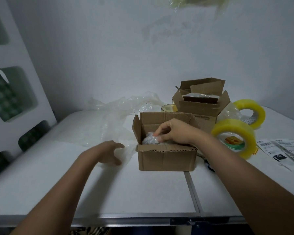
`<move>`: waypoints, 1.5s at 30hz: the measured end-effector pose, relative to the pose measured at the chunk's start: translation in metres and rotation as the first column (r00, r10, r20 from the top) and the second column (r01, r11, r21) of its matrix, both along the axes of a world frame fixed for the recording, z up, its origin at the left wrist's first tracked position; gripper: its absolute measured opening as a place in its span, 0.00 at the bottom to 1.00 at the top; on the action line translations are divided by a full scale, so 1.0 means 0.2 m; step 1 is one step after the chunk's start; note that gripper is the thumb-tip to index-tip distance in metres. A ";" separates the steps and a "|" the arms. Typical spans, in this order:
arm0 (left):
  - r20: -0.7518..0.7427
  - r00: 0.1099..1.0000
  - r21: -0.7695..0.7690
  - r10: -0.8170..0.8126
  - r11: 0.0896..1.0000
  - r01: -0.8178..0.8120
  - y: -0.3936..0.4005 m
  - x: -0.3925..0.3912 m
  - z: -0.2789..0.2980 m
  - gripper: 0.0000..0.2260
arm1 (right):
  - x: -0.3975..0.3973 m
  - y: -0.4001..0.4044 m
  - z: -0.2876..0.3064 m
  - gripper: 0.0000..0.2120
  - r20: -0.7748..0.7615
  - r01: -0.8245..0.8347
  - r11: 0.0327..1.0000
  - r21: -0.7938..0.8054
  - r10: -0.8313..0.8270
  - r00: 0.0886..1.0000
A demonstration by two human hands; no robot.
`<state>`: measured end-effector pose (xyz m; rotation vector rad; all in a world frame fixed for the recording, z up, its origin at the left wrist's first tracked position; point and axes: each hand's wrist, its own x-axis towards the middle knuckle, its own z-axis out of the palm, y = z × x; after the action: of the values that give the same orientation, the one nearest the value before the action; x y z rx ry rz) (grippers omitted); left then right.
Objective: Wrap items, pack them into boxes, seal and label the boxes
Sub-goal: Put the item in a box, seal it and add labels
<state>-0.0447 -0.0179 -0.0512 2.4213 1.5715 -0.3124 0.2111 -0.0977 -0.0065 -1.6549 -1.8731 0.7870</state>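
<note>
A small open cardboard box (166,158) stands on the white table (126,189), flaps raised. Inside lies an item wrapped in bubble wrap (148,139). My right hand (175,132) reaches into the box from the right and its curled fingertips grip the wrapped item. My left hand (111,152) hovers just left of the box, fingers loosely spread, above a sheet of clear bubble wrap (109,122). It holds nothing. A second open box (202,106) with a wrapped item inside sits behind. Two yellow tape rolls (234,138) (250,112) and printed labels (282,148) lie to the right.
A small yellowish glass jar (168,108) stands between the crumpled bubble wrap and the rear box. A dark object (210,166) pokes out under my right forearm. A white panel with cut-outs (15,82) leans at the left. The table's metal front edge (126,216) runs below.
</note>
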 end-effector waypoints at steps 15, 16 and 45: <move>0.649 0.640 0.724 -0.410 0.592 -0.354 -0.03 0.14 0.55 0.13 | 0.01 -0.06 0.11 0.31 -0.216 0.126 0.973 0.193 -0.083 0.973; 0.674 0.585 0.712 -0.451 0.609 -0.351 -0.06 0.17 0.59 0.13 | 0.00 -0.05 0.13 0.37 -0.233 0.154 0.962 0.225 -0.100 0.967; 0.776 -0.430 -0.315 0.462 0.874 0.371 -0.18 0.66 0.88 0.25 | -0.01 -0.05 0.30 0.40 -0.823 0.014 1.000 0.001 -0.007 0.569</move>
<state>0.0882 -0.0543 0.1243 0.9447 0.3708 1.1533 0.2083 -0.1086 0.0541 -0.9668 -1.1569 1.2679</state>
